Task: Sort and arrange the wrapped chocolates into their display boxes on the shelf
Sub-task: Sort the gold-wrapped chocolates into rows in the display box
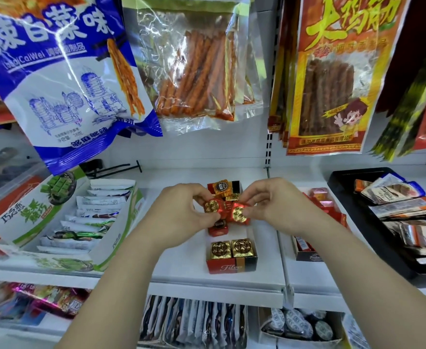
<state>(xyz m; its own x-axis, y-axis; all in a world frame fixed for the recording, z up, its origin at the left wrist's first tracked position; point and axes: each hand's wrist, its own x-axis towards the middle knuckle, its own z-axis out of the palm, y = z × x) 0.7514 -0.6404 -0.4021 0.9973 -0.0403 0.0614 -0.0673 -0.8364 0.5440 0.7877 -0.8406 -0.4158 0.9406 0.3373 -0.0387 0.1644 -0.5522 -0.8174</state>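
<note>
left hand: fingers curled, with the thumb and fingertips pinching a red-wrapped chocolate, gold round seal facing up.
right hand: fingers curled the same way, pinching a second red chocolate, gold seal up.
held pieces: side by side between the two hands, touching or nearly so; cannot tell which. both sit above the rear half of the display box.
display box: narrow, with a red-and-black front. it stands on the white shelf and runs front to back between the forearms.
box contents: two gold-wrapped chocolates side by side at the front end. a loose red piece lies just under the hands, and an orange-gold piece at the back end.
hidden: the hands cover the box's middle-rear, so its contents there are not readable.
left of box: a green-and-white carton of wrapped bars, open top.
right of box: a red carton, partly behind the right wrist. beyond it is a black tray of sachets.
overhead: hanging snack bags. a blue-and-white bag hangs low over the rear of the green carton.
</note>
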